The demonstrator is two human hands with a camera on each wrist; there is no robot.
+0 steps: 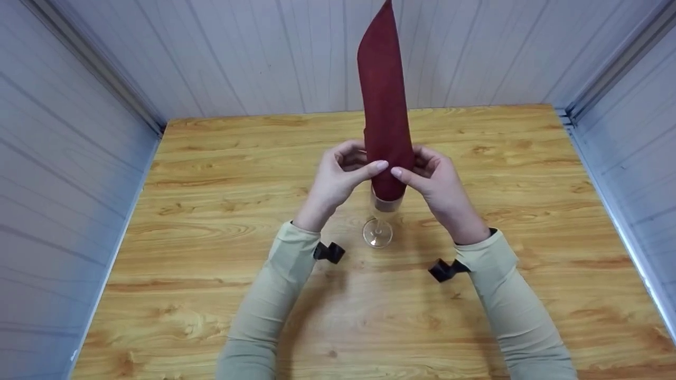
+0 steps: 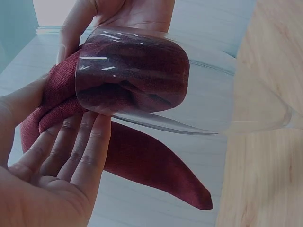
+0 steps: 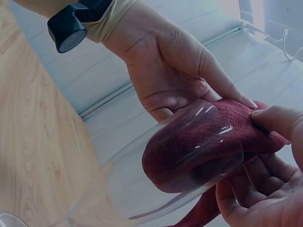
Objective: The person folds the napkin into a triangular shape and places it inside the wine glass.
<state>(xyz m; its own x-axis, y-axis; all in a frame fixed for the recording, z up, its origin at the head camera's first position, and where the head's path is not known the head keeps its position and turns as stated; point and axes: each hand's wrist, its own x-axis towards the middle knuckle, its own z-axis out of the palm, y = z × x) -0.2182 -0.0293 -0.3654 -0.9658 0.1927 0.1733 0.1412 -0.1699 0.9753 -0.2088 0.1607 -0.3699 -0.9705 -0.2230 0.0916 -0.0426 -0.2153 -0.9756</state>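
Observation:
A dark red cloth napkin (image 1: 384, 95), folded long and tapering to a point at the top, rises from a clear stemmed glass (image 1: 378, 233). Its rounded lower end sits inside the glass bowl (image 2: 208, 90), seen through the wall. My left hand (image 1: 338, 177) grips the napkin from the left just above the rim, thumb across the front and fingers behind. From the right, my right hand (image 1: 435, 177) pinches it the same way, the two thumb tips close together. In the right wrist view, the napkin (image 3: 189, 146) bulges above the rim between both hands.
The glass is over a wood-grain table (image 1: 211, 221). Pale panelled walls (image 1: 264, 58) enclose its back and both sides. A small black camera (image 1: 330, 253) juts from the left wrist, another camera (image 1: 442, 270) from the right. A white cable (image 3: 284, 42) shows beyond the hands.

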